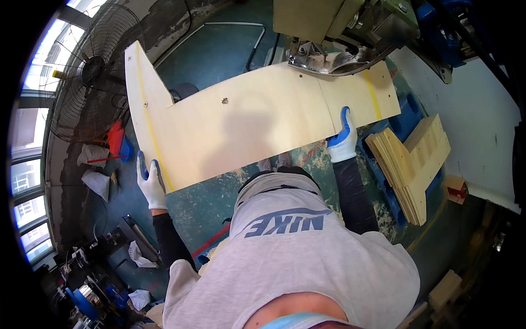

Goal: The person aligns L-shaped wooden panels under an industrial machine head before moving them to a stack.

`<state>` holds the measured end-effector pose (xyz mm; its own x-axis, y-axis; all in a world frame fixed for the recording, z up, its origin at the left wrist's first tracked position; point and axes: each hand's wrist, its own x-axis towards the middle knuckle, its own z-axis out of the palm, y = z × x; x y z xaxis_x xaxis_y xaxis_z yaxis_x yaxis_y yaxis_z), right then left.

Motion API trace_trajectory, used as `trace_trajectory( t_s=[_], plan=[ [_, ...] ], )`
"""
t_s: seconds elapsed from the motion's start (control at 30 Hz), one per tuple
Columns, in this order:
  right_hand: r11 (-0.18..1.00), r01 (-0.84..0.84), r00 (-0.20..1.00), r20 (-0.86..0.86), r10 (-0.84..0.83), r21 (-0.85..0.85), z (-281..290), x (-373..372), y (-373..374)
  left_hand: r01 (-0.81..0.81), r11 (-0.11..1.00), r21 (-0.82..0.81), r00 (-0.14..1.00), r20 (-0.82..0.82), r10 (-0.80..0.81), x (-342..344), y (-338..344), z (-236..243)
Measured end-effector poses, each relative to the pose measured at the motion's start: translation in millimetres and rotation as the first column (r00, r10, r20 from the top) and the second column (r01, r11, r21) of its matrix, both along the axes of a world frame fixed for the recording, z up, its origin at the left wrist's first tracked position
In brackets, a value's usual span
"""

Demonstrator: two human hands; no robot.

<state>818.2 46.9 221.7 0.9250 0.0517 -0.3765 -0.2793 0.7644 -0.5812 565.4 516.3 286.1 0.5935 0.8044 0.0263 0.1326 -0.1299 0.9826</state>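
Observation:
A large pale plywood panel [192,126] spans the view in front of me, with an upright arm at its far left end, yellow stripes near both ends and a few small holes. My left hand [151,183], in a white glove with blue fingers, grips the panel's near left corner. On the near edge towards the right, my right hand [343,140] holds on with its blue thumb over the top face; its other fingers are mostly hidden. Above the panel's far right part sits a shiny curved metal foot [323,61] of a machine, covering some of that edge.
Stacked cut plywood pieces [408,170] lie at the right on something blue. A large caged fan [93,71] stands at the far left beside windows. Sawdust covers parts of the green floor [219,203]. White bags [96,183] and dark machinery [82,290] are at the left.

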Motion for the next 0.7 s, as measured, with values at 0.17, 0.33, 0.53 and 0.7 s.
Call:
trace_trajectory(
  t_s=[0.17, 0.33, 0.53, 0.7],
  plan=[
    [0.997, 0.007, 0.995, 0.1, 0.0, -0.073, -5, 37, 18, 0.038, 0.999, -0.004, 0.999, 0.014, -0.038, 15, 26, -11],
    [0.996, 0.072, 0.994, 0.089, -0.066, -0.058, 9, 37, 28, 0.046, 0.999, -0.026, 0.987, -0.151, -0.049, 17, 19, -5],
    [0.965, 0.164, 0.977, 0.17, -0.13, -0.204, -2, 42, 30, 0.067, 0.996, -0.052, 0.972, -0.222, -0.077, 1, 34, -34],
    [0.971, 0.163, 0.978, 0.158, -0.136, -0.175, -23, 50, 20, 0.172, 0.973, -0.152, 0.956, -0.213, -0.202, 6, 45, -23]
  ],
)
